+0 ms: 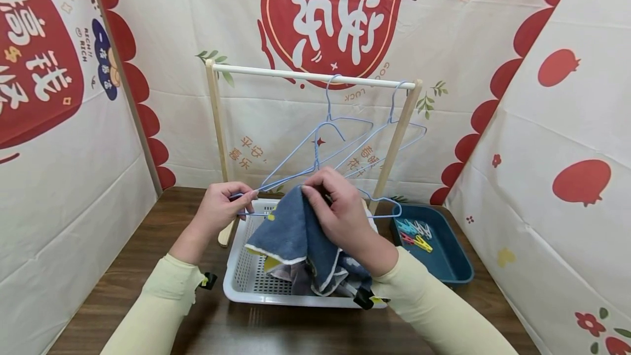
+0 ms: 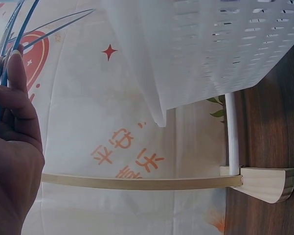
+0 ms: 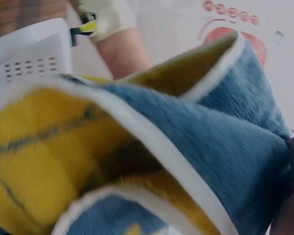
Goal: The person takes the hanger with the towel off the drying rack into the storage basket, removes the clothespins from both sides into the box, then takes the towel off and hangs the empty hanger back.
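My left hand grips the left end of a blue wire hanger, whose hook points up in front of the rack. Thumb and fingers of my right hand pinch the upper part of a blue towel with white edging. In the right wrist view the towel's yellow reverse shows in the folds. The cloth hangs over a white plastic basket and hides the middle of the hanger's lower bar. Blue wires pass between the left fingers in the left wrist view.
A wooden rack with a white rail stands behind the basket. Two more blue hangers hang from its right half. More cloth lies in the basket. To the right, a dark teal tray holds several coloured clothespins.
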Tool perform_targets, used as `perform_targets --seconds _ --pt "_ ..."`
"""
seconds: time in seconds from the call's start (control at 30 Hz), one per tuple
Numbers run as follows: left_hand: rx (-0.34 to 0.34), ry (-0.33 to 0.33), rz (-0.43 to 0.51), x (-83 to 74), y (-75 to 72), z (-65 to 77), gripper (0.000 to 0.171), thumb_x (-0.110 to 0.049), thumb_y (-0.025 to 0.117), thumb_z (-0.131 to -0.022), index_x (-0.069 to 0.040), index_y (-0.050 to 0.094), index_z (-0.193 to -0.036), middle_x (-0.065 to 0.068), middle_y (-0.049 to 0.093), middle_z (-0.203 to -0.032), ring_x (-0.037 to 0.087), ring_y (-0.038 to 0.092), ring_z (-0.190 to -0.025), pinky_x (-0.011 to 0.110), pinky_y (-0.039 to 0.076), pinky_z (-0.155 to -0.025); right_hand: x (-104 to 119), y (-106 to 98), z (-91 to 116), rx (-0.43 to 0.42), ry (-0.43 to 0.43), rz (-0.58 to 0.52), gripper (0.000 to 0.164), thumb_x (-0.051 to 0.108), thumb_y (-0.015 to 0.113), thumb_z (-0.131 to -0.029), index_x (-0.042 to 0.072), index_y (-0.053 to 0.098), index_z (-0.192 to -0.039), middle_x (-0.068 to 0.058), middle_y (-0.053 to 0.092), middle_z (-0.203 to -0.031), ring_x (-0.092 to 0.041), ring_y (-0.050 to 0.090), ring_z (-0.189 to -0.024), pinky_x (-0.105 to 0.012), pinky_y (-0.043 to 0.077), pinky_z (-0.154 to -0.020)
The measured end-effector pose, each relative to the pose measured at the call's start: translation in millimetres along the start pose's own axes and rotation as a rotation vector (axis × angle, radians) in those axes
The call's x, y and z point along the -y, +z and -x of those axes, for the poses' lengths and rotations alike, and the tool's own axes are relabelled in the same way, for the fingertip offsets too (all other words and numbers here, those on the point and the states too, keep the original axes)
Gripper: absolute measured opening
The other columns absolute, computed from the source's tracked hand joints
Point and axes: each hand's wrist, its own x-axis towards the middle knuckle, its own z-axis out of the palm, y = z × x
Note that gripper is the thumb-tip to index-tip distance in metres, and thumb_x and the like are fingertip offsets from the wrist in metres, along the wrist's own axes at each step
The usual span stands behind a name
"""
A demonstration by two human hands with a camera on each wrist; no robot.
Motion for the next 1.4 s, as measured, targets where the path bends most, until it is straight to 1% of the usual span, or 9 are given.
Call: perform_targets --seconds 0.17,0.37,0.47,0.67,0.77,0.9,1.0,1.17,1.4 --pt "0.002 0.001 -0.01 0.4 -0.7 -0.1 0.012 -0.005 0.075 -0.105 0.0 0.077 -0.094 0.012 0.074 -0.075 0.018 0.068 -0.062 0.03 0.061 -0.057 -10.4 13.1 7.1 0.16 -0.047 0.092 0.005 0.008 0.068 -0.11 0.011 0.072 -0.109 0.001 0.067 -0.104 -0.014 0.061 -0.091 -0.032 0.052 -0.079" --pt "0.005 -0.019 -0.02 2.3 -3.1 0.2 0.012 -0.007 0.076 -0.105 0.001 0.078 -0.097 0.012 0.074 -0.076 0.02 0.067 -0.064 0.031 0.061 -0.059 -21.2 22.7 15.3 0.399 -0.257 0.317 0.007 0.01 0.076 -0.106 0.009 0.073 -0.112 0.0 0.065 -0.102 -0.011 0.063 -0.087 -0.025 0.057 -0.079" --pt "0.009 -0.022 -0.02 2.8 -3.4 0.0 0.012 -0.007 0.076 -0.106 0.002 0.078 -0.098 0.013 0.073 -0.077 0.02 0.067 -0.065 0.031 0.061 -0.059 -24.4 27.5 20.5 0.5 -0.334 0.382 0.009 0.013 0.079 -0.105 0.01 0.074 -0.112 0.001 0.067 -0.104 -0.01 0.066 -0.091 -0.023 0.058 -0.083" --pt "0.008 -0.012 -0.027 3.1 -3.7 0.2 0.015 -0.007 0.076 -0.106 0.007 0.077 -0.101 0.012 0.073 -0.077 0.02 0.066 -0.065 0.03 0.061 -0.059 -29.1 40.6 31.2 0.682 -0.4 0.496 0.008 0.02 0.078 -0.106 0.014 0.076 -0.11 0.003 0.066 -0.102 -0.009 0.064 -0.088 -0.024 0.057 -0.083" --pt "0.009 -0.016 -0.029 3.6 -3.5 0.2 0.016 -0.007 0.076 -0.106 0.008 0.076 -0.101 0.012 0.074 -0.077 0.019 0.066 -0.064 0.03 0.061 -0.059 -33.4 47.6 37.3 0.802 -0.38 0.516 0.009 0.025 0.078 -0.107 0.016 0.076 -0.11 0.006 0.063 -0.098 -0.006 0.062 -0.085 -0.021 0.055 -0.08" --pt "0.012 -0.024 -0.023 5.0 -2.7 -0.4 0.017 -0.007 0.076 -0.106 0.009 0.076 -0.101 0.012 0.073 -0.076 0.018 0.066 -0.064 0.03 0.061 -0.059 -40.0 55.0 43.9 0.944 -0.273 0.468 0.01 0.028 0.077 -0.107 0.019 0.077 -0.111 0.007 0.062 -0.097 -0.002 0.058 -0.083 -0.017 0.052 -0.078" --pt "0.011 -0.023 -0.025 4.4 -2.2 -0.5 0.015 -0.008 0.076 -0.106 0.005 0.077 -0.099 0.012 0.073 -0.076 0.019 0.066 -0.063 0.031 0.061 -0.058 -44.2 59.2 46.6 1.015 -0.193 0.448 0.008 0.028 0.078 -0.107 0.021 0.078 -0.11 0.009 0.063 -0.098 0.0 0.055 -0.082 -0.015 0.051 -0.076" --pt "0.015 -0.022 -0.025 3.1 -1.7 0.7 0.011 -0.008 0.076 -0.106 -0.001 0.078 -0.097 0.011 0.074 -0.076 0.02 0.067 -0.063 0.032 0.061 -0.058 -48.2 66.6 47.7 1.133 -0.1 0.422 0.006 0.027 0.081 -0.104 0.022 0.08 -0.107 0.011 0.065 -0.098 0.003 0.057 -0.082 -0.013 0.049 -0.074" --pt "0.014 -0.014 -0.022 2.9 -1.7 0.8 0.012 -0.007 0.076 -0.106 -0.002 0.078 -0.095 0.012 0.073 -0.075 0.019 0.066 -0.061 0.032 0.061 -0.057 -52.1 75.6 47.0 1.284 -0.037 0.43 0.009 0.025 0.08 -0.105 0.02 0.084 -0.112 0.01 0.073 -0.106 -0.002 0.066 -0.096 -0.017 0.054 -0.087"
